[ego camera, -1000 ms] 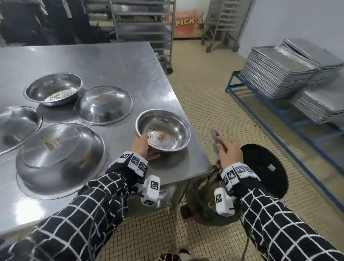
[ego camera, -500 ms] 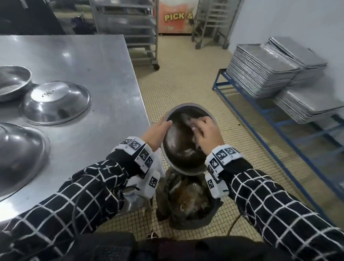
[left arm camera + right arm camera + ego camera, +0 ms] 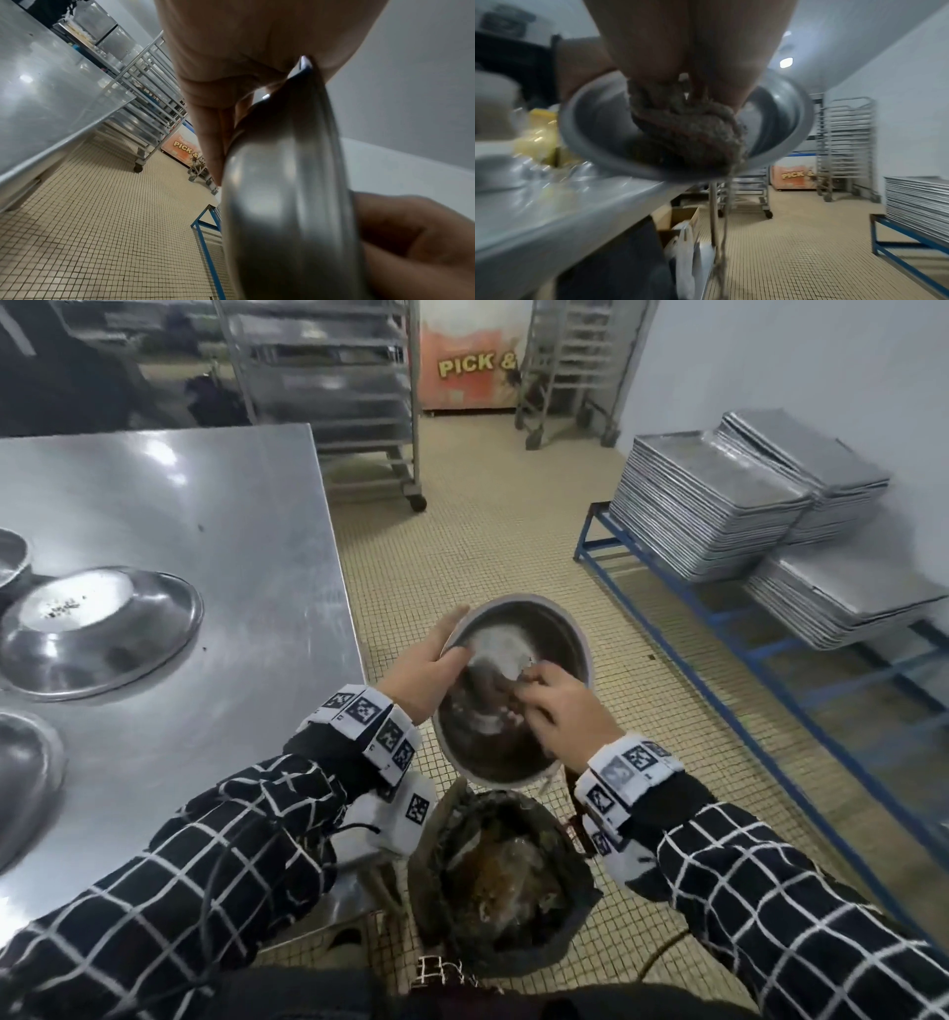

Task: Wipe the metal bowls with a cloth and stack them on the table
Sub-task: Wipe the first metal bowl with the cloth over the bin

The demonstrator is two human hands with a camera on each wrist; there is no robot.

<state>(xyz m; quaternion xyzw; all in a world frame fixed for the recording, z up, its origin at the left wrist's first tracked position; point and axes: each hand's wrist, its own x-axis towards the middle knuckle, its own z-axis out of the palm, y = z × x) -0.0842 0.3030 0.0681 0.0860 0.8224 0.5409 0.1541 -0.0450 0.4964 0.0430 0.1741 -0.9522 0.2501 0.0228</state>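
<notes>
A metal bowl (image 3: pixel 529 634) is held tilted toward me over a lined bin, off the table's right edge. My left hand (image 3: pixel 436 660) grips its left rim, thumb inside; the left wrist view shows that bowl (image 3: pixel 282 203) from outside with fingers behind it. My right hand (image 3: pixel 560 706) presses a bunched grey-brown cloth (image 3: pixel 493 690) into the bowl's inside. Seen from the right wrist, the cloth (image 3: pixel 693 132) is wadded against the bowl (image 3: pixel 782 113). Another bowl (image 3: pixel 97 629) lies upside down on the steel table (image 3: pixel 231 531).
A bin (image 3: pixel 498 880) with a dark liner and scraps stands on the tiled floor under the bowl. Two more bowls (image 3: pixel 20 773) show partly at the table's left edge. Stacked metal trays (image 3: pixel 719 500) sit on a blue rack at right. Wheeled racks (image 3: pixel 328 377) stand behind.
The bowl was lifted off the table's corner and carried right, over the bin. My right hand brought the cloth into it and has since shifted lower inside the bowl.
</notes>
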